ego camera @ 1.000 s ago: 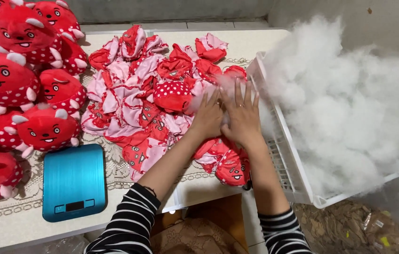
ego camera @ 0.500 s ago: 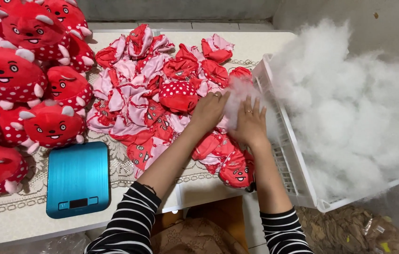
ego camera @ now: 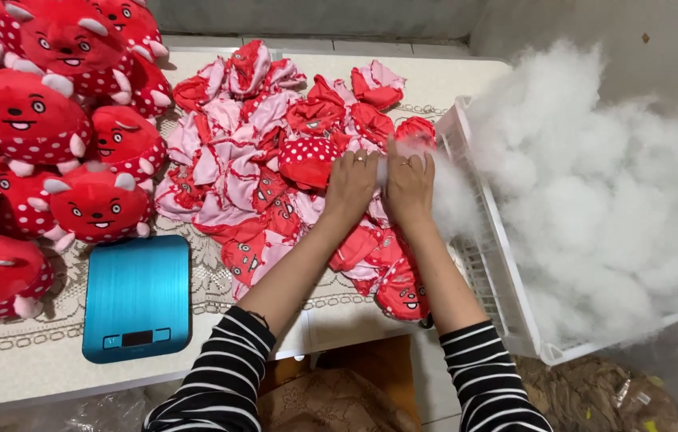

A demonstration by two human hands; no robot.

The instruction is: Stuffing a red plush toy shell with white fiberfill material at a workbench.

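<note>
Head view: left hand (ego camera: 349, 182) and right hand (ego camera: 408, 182) both pinching white stuffing tuft (ego camera: 443, 192) beside crate (ego camera: 479, 264), over unstuffed red skins (ego camera: 267, 168). Stuffed toys (ego camera: 51, 136) far left; many skins left unfilled.

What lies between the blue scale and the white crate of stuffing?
Head view: the person's forearms cross there, over flat red toy skins on the table, between scale and crate.

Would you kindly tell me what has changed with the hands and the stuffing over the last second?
Both hands, the left hand and right hand, have closed from flat and spread to pinching a tuft of white stuffing between them, over the red polka-dot toy skin. The white crate, blue scale and stuffed red toys stayed put.
</note>
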